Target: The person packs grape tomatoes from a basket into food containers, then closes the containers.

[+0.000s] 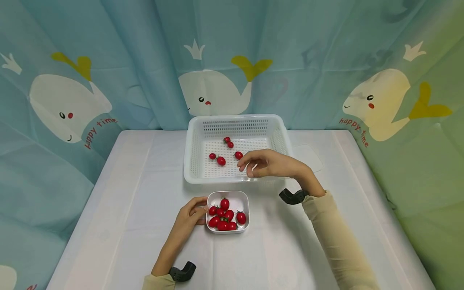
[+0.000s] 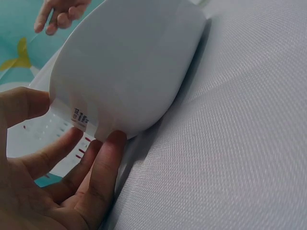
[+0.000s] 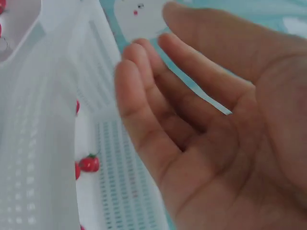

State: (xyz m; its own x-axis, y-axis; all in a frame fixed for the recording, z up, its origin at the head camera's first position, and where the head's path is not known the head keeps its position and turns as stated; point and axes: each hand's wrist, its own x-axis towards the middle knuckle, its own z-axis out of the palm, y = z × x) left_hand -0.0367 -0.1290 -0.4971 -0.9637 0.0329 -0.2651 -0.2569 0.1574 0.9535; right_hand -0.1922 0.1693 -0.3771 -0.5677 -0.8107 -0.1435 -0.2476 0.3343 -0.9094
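My left hand [image 1: 188, 215] holds the left side of a small white box [image 1: 246, 197]. In the left wrist view the thumb is at its rim and the fingertips are against its outer wall, beside a small printed mark. Several cherry tomatoes [image 1: 224, 204] with green stems lie inside this box. Above the front right part of a white perforated basket [image 1: 193, 173], my right hand [image 1: 270, 163] hovers with loosely bent fingers. Its palm shows bare in the right wrist view. Several more cherry tomatoes [image 1: 221, 160] are spread over the basket's floor, one just left of the right fingertips.
A white cloth covers the table [image 1: 145, 177]. A thin, clear, flat piece [image 1: 308, 157] lies to the right of the basket. Behind the basket and along both sides hangs a curtain [image 1: 145, 48] printed with whales. Dark bands [image 1: 293, 196] are on both wrists.
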